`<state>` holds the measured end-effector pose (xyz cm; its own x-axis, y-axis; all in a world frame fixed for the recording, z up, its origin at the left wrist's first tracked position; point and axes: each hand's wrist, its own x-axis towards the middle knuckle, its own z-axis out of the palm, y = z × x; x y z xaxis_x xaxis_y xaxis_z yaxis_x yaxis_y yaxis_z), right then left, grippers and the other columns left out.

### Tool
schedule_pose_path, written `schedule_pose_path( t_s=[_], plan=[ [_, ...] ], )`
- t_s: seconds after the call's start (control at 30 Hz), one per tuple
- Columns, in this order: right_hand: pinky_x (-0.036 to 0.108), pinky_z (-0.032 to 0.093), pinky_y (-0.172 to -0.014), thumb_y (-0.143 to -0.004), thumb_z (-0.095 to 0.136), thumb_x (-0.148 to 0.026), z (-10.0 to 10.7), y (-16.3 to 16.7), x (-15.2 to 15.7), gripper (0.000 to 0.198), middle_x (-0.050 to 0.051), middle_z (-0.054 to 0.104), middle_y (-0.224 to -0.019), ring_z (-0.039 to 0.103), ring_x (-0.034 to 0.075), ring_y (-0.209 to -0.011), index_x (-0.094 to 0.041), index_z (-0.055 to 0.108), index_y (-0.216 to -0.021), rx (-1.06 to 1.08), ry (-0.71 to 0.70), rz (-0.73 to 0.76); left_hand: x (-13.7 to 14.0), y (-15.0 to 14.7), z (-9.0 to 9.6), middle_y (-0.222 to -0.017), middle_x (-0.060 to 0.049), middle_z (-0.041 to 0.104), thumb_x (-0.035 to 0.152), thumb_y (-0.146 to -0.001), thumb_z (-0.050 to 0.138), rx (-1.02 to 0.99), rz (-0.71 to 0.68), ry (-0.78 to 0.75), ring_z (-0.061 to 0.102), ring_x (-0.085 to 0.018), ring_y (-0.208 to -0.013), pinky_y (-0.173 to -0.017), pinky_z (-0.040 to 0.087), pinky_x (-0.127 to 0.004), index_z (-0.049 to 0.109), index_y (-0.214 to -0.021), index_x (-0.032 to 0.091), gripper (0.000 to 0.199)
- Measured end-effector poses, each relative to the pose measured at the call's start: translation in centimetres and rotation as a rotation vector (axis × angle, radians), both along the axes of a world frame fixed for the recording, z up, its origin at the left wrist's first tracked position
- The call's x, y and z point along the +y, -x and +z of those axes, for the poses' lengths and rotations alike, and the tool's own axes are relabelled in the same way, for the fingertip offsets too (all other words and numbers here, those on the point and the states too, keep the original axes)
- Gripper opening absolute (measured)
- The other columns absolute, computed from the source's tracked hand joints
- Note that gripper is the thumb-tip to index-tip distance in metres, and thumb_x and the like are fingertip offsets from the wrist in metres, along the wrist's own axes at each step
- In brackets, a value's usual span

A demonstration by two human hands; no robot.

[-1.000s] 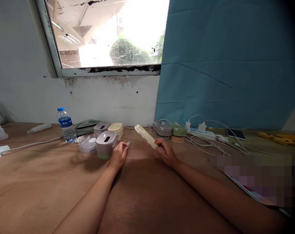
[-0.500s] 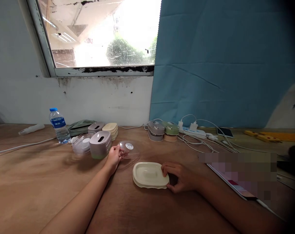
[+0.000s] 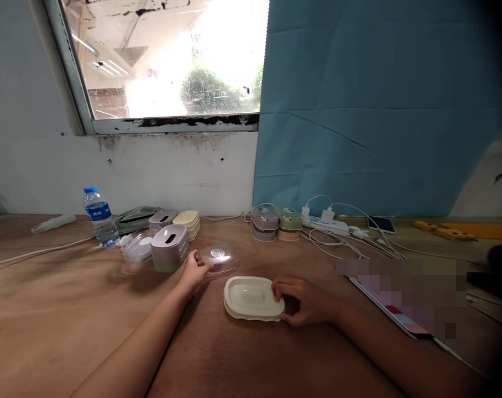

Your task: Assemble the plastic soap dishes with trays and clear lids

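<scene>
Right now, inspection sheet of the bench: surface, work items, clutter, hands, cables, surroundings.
Surface: brown tabletop; spills: nothing seen.
Work items: shallow cream tray; clear lid with white label, behind it.
Clutter: water bottle, lilac container, cream stack, grey box, green-topped box, dark phone.
Hands: left hand at clear lid's left edge, grip unclear; right hand grips cream tray's right end.
Cables: white cables bunched around power strip; white cord at left.
Surroundings: window with peeling frame, blue cloth, stained pale wall.
</scene>
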<state>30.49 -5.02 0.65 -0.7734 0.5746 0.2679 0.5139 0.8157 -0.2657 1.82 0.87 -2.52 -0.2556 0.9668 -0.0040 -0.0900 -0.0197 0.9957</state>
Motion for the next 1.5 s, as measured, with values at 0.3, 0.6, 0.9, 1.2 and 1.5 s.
schedule_pose_path(
  t_s=[0.3, 0.6, 0.9, 1.2, 1.5],
  plan=[
    [0.026, 0.043, -0.069, -0.061, 0.061, -0.021, -0.1, 0.0, 0.1, 0.021, 0.003, 0.057, -0.085, 0.054, 0.016, -0.075, -0.02, 0.049, -0.078, 0.017, -0.018, 0.017, 0.7, 1.0, -1.0, -0.121, -0.02, 0.044, 0.028, -0.059, 0.069, 0.46, -0.026, -0.099, 0.047, -0.027, -0.109, -0.091, 0.036, -0.038, 0.042, -0.114, 0.013, 0.063],
    [0.025, 0.042, -0.068, -0.062, 0.06, -0.02, 0.2, 0.1, 0.1, 0.02, 0.003, 0.055, -0.086, 0.053, 0.015, -0.075, -0.019, 0.049, -0.079, 0.014, -0.005, 0.015, -0.3, 0.4, -0.5, -0.124, -0.023, 0.043, 0.036, -0.071, 0.053, 0.867, -0.004, -0.144, 0.031, -0.034, -0.122, -0.098, 0.021, -0.044, 0.041, -0.114, 0.01, 0.051],
    [0.025, 0.043, -0.068, -0.062, 0.06, -0.02, 0.1, 0.0, 0.2, 0.021, 0.003, 0.056, -0.087, 0.053, 0.015, -0.076, -0.019, 0.049, -0.08, 0.024, 0.001, 0.019, -2.2, 0.8, 3.0, -0.124, -0.016, 0.042, 0.026, -0.078, 0.043, 1.306, 0.072, -0.44, 0.034, -0.031, -0.116, -0.097, 0.024, -0.043, 0.049, -0.11, 0.015, 0.035],
    [0.026, 0.043, -0.069, -0.063, 0.06, -0.02, 0.1, 0.0, 0.2, 0.02, 0.003, 0.056, -0.086, 0.053, 0.015, -0.076, -0.019, 0.048, -0.08, 0.004, 0.005, 0.015, -0.6, 5.7, 4.3, -0.086, -0.015, 0.062, 0.026, -0.074, 0.046, 1.504, 0.391, -0.312, 0.052, -0.031, -0.09, -0.081, 0.037, -0.041, 0.052, -0.107, 0.012, 0.036],
    [0.035, 0.044, -0.077, -0.068, 0.059, -0.03, -0.1, 0.1, 0.3, 0.051, 0.011, 0.043, -0.107, 0.048, 0.022, -0.093, -0.021, 0.036, -0.113, 0.344, -0.177, -0.043, -3.7, 2.6, 6.6, -0.106, -0.008, 0.059, 0.027, -0.076, 0.05, 1.022, 0.062, -0.703, 0.049, -0.024, -0.101, -0.094, 0.031, -0.038, 0.053, -0.108, 0.022, 0.033]
  ],
)
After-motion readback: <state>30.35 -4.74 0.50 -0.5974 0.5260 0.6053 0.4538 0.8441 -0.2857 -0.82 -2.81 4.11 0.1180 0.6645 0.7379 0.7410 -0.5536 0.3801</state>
